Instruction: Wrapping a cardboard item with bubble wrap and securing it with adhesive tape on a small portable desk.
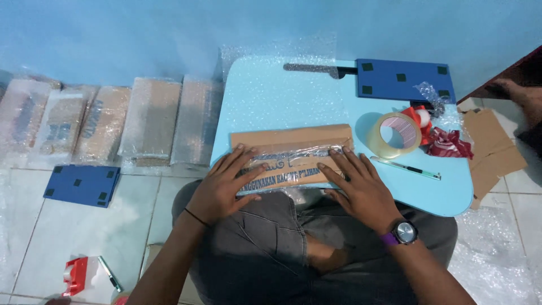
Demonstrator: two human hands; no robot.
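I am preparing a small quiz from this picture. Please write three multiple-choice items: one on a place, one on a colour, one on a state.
1. Where does the roll of clear tape lie?
A. on the light blue table, right of the cardboard package
B. on the floor
C. on the package

2. What colour is the strap of the wristwatch?
A. green
B. white
C. purple

3. How do the hands meet the package?
A. both lift it
B. both lie flat on it
C. only one touches it

Answers: 1 A, the roll rests on the tabletop beside the package. 2 C, the strap shows purple. 3 B, left hand and right hand press it with spread fingers.
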